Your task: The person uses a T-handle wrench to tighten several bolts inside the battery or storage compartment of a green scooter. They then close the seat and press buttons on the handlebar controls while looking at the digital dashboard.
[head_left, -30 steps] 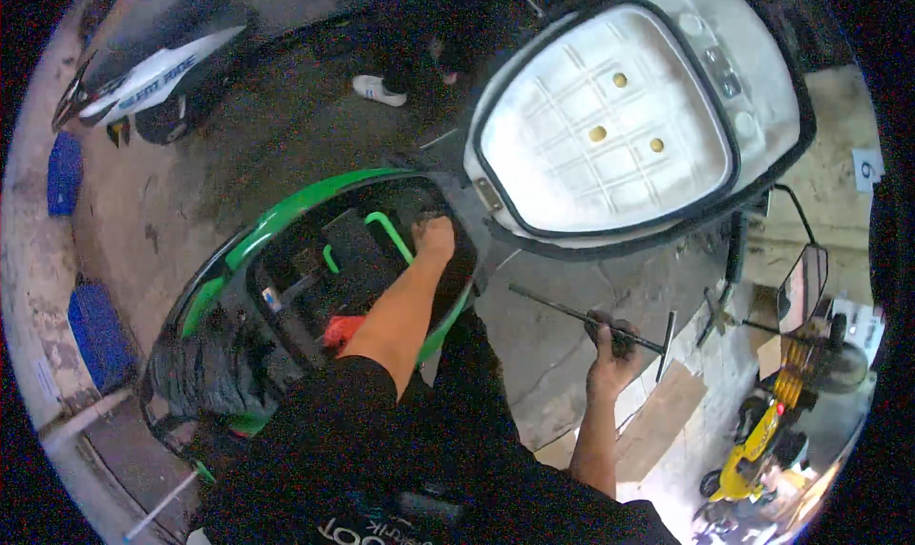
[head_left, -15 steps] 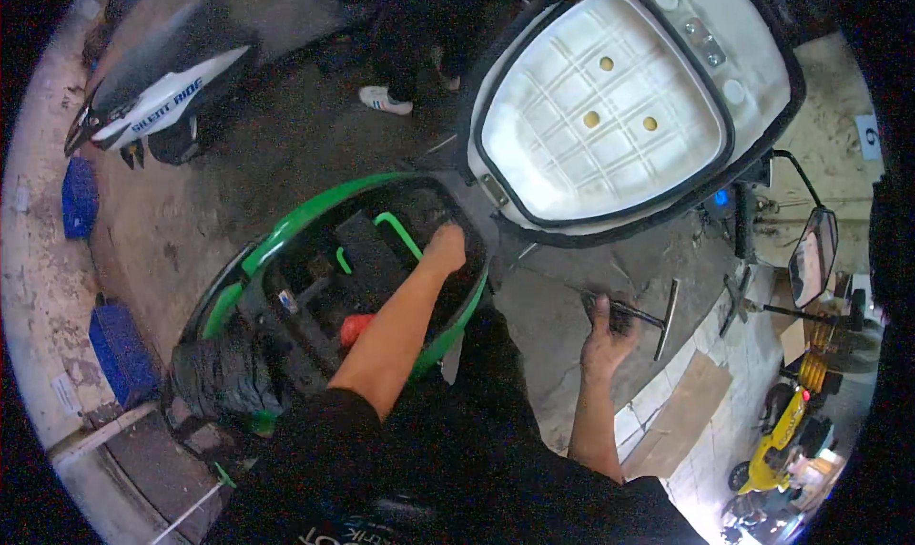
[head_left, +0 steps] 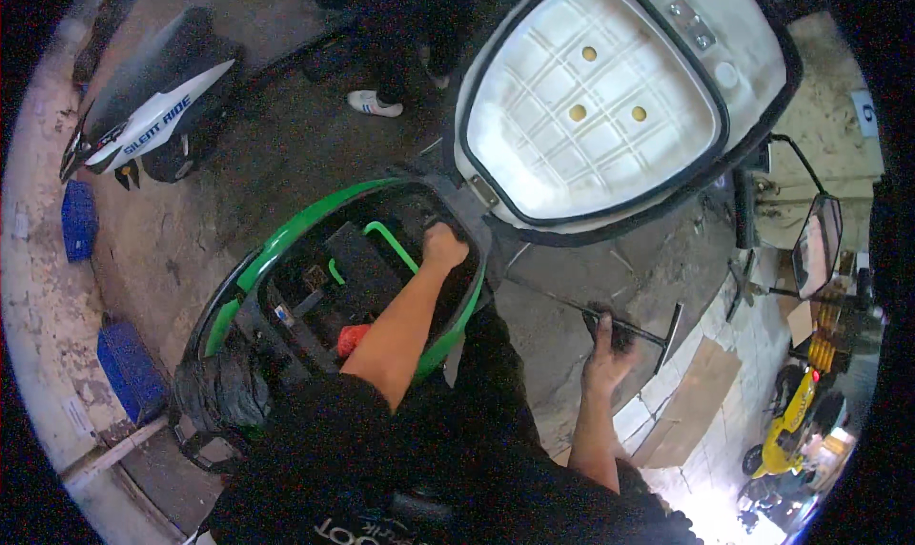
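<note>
T-handled tool, head view: swung since the earlier frame, the T-handled tool's [head_left: 672,338] shaft now showing longer, right of centre.
Right hand [head_left: 610,348]: closed around that shaft.
Left hand [head_left: 445,247]: fingers curled down inside green-rimmed compartment [head_left: 286,233], mid-frame; cannot tell what they hold.
Raised seat [head_left: 610,154]: upper right.

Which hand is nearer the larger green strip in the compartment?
Left. The left hand is just right of the larger green strip; the right hand is farther right, holding a T-handled tool.
</note>
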Available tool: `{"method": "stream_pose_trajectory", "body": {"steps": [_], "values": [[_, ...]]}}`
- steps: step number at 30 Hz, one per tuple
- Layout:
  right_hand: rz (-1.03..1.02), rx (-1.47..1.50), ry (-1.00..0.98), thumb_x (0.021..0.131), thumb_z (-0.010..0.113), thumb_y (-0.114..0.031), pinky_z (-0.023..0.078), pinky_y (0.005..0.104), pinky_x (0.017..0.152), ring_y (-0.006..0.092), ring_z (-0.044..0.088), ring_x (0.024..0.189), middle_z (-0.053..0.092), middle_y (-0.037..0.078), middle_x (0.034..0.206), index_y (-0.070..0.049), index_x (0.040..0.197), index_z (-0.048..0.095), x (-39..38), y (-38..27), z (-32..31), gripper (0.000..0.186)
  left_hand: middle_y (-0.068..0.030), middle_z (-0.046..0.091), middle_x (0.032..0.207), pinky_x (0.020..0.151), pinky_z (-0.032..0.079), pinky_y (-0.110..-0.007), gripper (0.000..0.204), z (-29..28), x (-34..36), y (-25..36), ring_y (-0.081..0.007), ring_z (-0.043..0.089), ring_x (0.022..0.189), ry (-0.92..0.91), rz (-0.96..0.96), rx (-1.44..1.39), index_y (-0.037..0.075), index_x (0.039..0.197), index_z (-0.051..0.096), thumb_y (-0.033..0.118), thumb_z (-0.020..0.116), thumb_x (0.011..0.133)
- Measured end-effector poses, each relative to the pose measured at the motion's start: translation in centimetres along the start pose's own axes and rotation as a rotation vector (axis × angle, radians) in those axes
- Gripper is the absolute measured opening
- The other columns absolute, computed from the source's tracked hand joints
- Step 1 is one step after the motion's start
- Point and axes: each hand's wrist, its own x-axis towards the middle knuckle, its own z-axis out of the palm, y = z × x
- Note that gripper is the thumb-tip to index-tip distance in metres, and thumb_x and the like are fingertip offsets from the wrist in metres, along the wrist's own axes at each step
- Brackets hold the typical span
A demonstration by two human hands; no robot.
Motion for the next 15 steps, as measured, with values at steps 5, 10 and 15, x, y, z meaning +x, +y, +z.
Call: {"method": "stream_pose_trajectory", "body": {"steps": [5, 10, 15], "values": [[-0.057, -0.110, -0.051, 0.086, 0.063, -0.010, 0.048, 0.0310, 0.082, 0.0180, 0.057, 0.090, 0.061, 0.010, 0.100, 0.001, 0.102, 0.053, 0.1, -0.5, 1.2, 0.021, -0.0171, 0.064, 0.098, 0.081, 0.051, -0.041, 0.035, -4.7, -3.8, 0.1, -0.0333, 0.064, 0.086, -0.230, -0.186, -0.965, -0.004, 0.103, 0.058, 0.005, 0.065, 0.070], [-0.119, 0.044, -0.031, 0.086, 0.063, -0.008, 0.052, 0.0392, 0.083, 0.0235, 0.060, 0.093, 0.060, 0.015, 0.101, 0.002, 0.106, 0.050, 0.1, -2.1, 2.7, 0.026, -0.0142, 0.061, 0.106, 0.092, 0.046, -0.044, 0.029, -8.2, -8.1, 0.9, -0.0299, 0.061, 0.096, -0.470, -0.347, -1.779, -0.002, 0.109, 0.054, 0.009, 0.059, 0.082], [-0.129, 0.195, -0.032, 0.082, 0.068, -0.007, 0.049, 0.0321, 0.083, 0.0204, 0.059, 0.087, 0.062, 0.011, 0.096, 0.004, 0.104, 0.054, -1.4, -3.4, 4.1, 0.029, -0.0177, 0.057, 0.114, 0.099, 0.042, -0.045, 0.026, -8.7, -9.9, 1.4, -0.0304, 0.054, 0.110, -0.483, -0.386, -2.108, -0.003, 0.109, 0.051, 0.017, 0.048, 0.091]]}}
